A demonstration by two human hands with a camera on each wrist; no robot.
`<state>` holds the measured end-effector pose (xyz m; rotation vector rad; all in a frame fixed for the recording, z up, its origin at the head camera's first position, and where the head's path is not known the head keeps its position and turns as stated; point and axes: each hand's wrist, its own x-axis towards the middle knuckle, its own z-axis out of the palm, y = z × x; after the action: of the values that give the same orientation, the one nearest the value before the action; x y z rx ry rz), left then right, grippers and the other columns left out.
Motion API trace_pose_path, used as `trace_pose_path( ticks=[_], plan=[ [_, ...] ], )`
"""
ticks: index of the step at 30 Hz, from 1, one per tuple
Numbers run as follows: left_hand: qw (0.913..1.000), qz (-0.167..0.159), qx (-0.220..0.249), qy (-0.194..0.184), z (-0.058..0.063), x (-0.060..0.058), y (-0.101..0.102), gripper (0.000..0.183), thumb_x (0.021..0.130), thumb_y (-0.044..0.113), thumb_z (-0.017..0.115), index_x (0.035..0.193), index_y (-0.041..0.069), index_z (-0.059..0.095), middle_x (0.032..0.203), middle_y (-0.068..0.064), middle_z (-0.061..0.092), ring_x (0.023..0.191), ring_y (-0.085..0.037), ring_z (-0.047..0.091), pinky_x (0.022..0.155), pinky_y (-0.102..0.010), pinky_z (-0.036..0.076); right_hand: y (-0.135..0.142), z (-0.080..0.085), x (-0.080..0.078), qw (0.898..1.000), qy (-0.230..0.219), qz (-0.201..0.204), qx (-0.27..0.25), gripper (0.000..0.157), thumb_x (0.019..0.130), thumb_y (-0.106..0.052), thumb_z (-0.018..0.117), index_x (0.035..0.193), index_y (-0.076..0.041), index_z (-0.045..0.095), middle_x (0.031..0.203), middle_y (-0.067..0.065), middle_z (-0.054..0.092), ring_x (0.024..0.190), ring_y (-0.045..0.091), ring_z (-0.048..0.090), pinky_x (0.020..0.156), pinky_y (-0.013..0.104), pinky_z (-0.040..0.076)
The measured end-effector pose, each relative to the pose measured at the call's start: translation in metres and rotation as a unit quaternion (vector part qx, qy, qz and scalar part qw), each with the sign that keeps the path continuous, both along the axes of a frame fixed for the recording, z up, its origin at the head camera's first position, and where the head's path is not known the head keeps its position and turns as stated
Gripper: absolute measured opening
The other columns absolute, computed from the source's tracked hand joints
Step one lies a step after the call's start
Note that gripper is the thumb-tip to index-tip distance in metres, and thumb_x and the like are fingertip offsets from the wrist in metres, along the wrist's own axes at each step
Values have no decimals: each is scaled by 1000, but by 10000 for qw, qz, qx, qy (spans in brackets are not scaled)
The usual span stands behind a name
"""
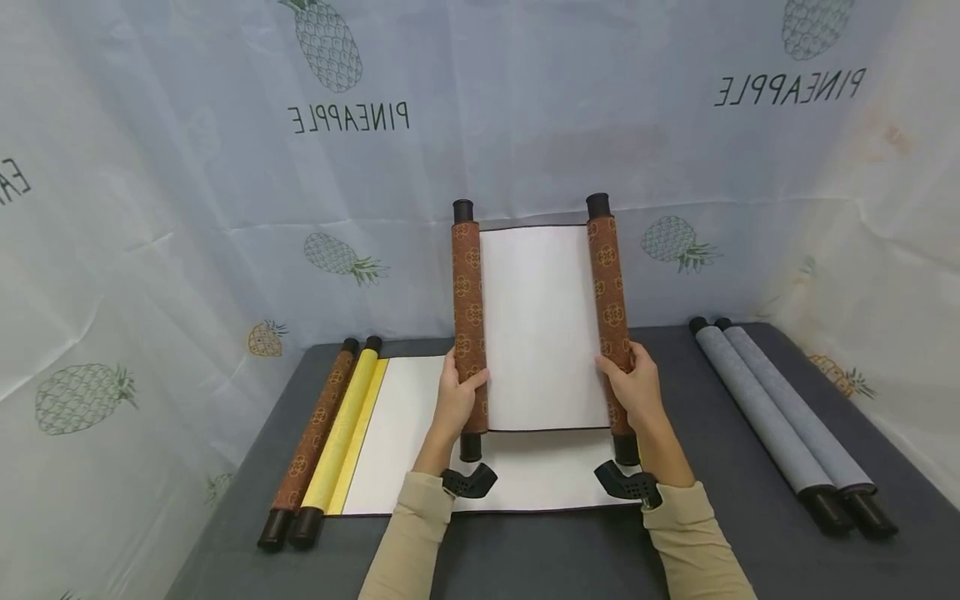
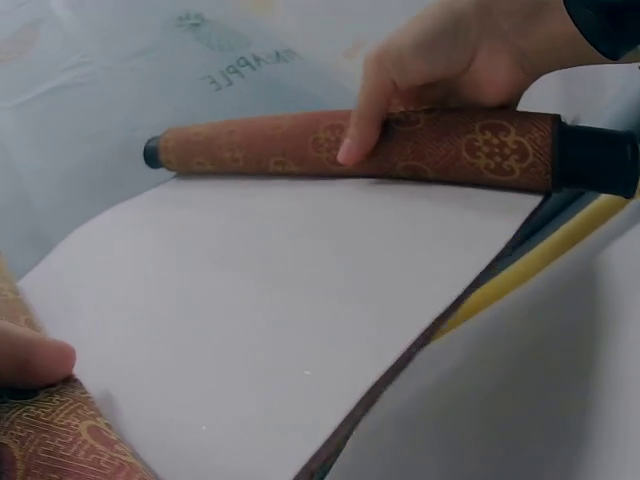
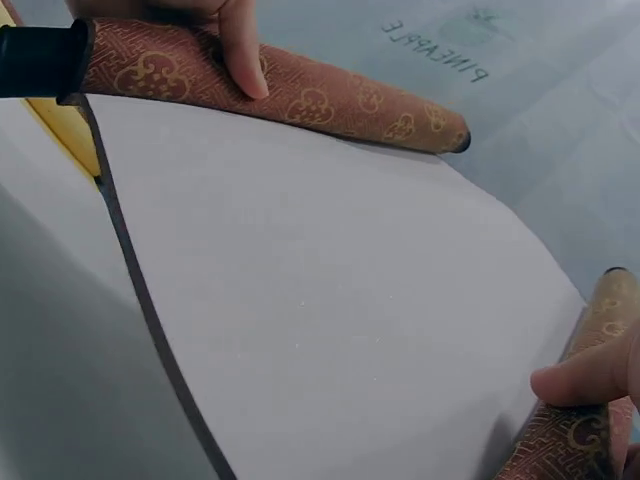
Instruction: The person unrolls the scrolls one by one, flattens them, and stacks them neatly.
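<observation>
Held up above the table is a partly unrolled scroll (image 1: 543, 325) with white paper and two brown rollers patterned in gold, tipped with black knobs. My left hand (image 1: 453, 402) grips the lower part of the left roller (image 1: 467, 292), its thumb across the front. The right roller (image 1: 606, 275) is gripped the same way by my right hand (image 1: 637, 387). In the left wrist view, the right hand (image 2: 450, 60) curls over its roller; in the right wrist view, the left hand (image 3: 238, 40) does so. Beneath lies a yellow-edged scroll (image 1: 408, 433), spread open and partly covered.
On the dark grey table (image 1: 525, 558), a rolled brown scroll (image 1: 318, 433) lies beside the yellow roller (image 1: 348, 421) at the left. Two grey-blue rollers (image 1: 765, 408) lie side by side at the right. A pineapple-printed curtain (image 1: 540, 108) hangs behind the table.
</observation>
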<state>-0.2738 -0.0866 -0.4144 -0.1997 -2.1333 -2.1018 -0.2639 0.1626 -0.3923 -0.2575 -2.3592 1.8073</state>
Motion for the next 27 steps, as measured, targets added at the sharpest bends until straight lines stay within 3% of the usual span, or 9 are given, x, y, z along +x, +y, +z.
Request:
trace_pose_path(
  ticks=[6, 13, 20, 27],
  plan=[
    [9996, 272, -42, -18, 0, 5, -4, 62, 92, 9, 53, 147, 1, 25, 144, -21, 42, 133, -35, 44, 112, -52, 36, -5, 2, 0, 9997, -157, 38, -202, 60, 98, -20, 51, 150, -2, 26, 143, 25, 44, 122, 32, 49, 97, 39, 43],
    [9973, 587, -430, 69, -1, 10, -5, 56, 91, 11, 57, 141, -1, 34, 131, -23, 52, 119, -34, 55, 99, -48, 48, -8, -1, 0, 9995, -102, -74, -299, 54, 97, -19, 49, 145, -1, 33, 139, 22, 48, 108, 22, 53, 78, 18, 43],
    [9950, 748, -638, 193, -13, 8, -3, 57, 90, 14, 60, 139, 0, 37, 125, -22, 56, 108, -31, 61, 87, -41, 53, -8, -7, 0, 9997, -161, -184, -46, 54, 94, -19, 47, 142, 1, 35, 129, 24, 50, 102, 26, 54, 72, 22, 43],
    [9957, 744, -518, 161, -16, 6, -5, 60, 87, 20, 68, 138, 2, 40, 120, -21, 58, 99, -26, 62, 77, -31, 52, -6, -10, -1, 9997, -231, 17, 32, 72, 89, -28, 67, 145, -1, 29, 136, 22, 46, 111, 28, 53, 79, 27, 45]
  ],
)
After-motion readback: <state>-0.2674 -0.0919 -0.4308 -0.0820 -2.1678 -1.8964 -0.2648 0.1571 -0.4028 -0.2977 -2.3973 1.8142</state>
